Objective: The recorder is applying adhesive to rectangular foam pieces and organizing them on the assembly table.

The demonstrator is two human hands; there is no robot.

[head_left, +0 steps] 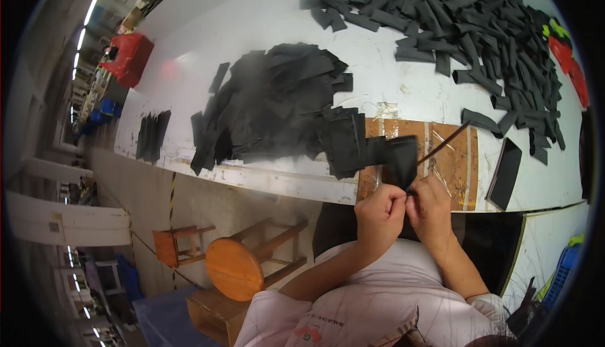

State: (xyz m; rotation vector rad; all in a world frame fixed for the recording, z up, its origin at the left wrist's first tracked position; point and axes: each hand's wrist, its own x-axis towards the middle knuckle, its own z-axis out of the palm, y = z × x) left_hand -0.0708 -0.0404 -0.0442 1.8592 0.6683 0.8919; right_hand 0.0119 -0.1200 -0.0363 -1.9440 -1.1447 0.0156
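Observation:
A black fabric piece [401,159] stands up over the table's near edge, and its narrowed lower end is pinched between my two hands. My left hand [380,216] is closed on it from the left. My right hand [431,209] closes on the same end, with the fingertips nearly meeting. A thin dark stick [445,142] slants up and right beyond my right hand; whether a finger touches it I cannot tell. Beneath is a brown board [464,177] with strips of clear tape. Left of the piece lie stacked flat black fabric pieces [343,142].
A large heap of flat black pieces [271,101] covers the table's [183,82] middle left. Many narrow folded black pieces [466,25] spread over the far right. A dark flat rectangular object [506,173] lies right of the board. Wooden stools [234,269] stand at lower left.

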